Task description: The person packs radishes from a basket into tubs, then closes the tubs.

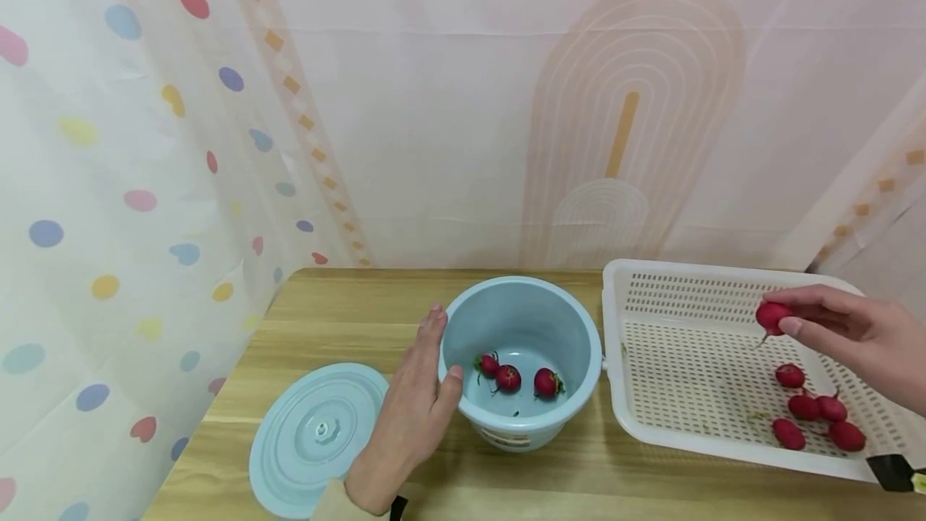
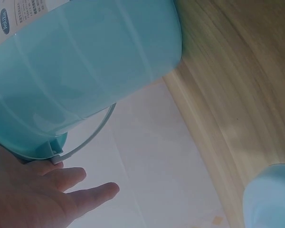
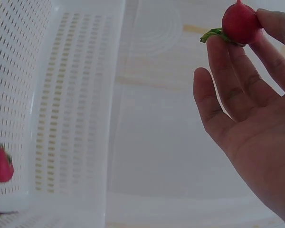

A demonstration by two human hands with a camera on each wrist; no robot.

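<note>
In the head view, my right hand (image 1: 861,336) pinches a red radish (image 1: 772,317) between thumb and fingertips, above the white perforated basket (image 1: 683,432). The right wrist view shows a short green stem on this radish (image 3: 240,23). Several more radishes (image 1: 790,376) lie at the basket's right side. My left hand (image 1: 412,412), fingers straight, rests against the left side of the light blue bucket (image 1: 521,424). Three radishes (image 1: 509,378) lie on the bucket's bottom. From the left wrist, the hand (image 2: 42,194) is seen by the rim, near the bucket's handle (image 2: 92,135).
A round light blue lid (image 1: 318,428) lies on the wooden table (image 1: 362,296), left of the bucket. The basket stands close by the bucket's right side. Behind the table hangs a patterned curtain (image 1: 448,143), and a dotted one (image 1: 145,264) hangs at the left.
</note>
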